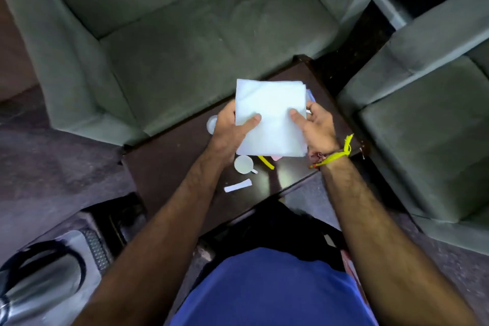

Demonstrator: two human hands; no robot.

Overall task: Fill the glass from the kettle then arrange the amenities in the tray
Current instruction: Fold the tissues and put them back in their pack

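Gripping napkin stack (271,119) edges, both hands

The surface (169,167) lies bare at 9 o'clock. A cup (243,164), paper strip (237,185) and yellow stick (266,162) crowd 6 o'clock; sofas (164,42) wall 12 and 3.

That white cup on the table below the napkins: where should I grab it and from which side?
Take the white cup by its small handle, which sticks out toward the lower right, near the yellow strip. It stands upright, mouth up, so come down from above on that side. Both the left hand and right hand hold the napkins, so free one first.
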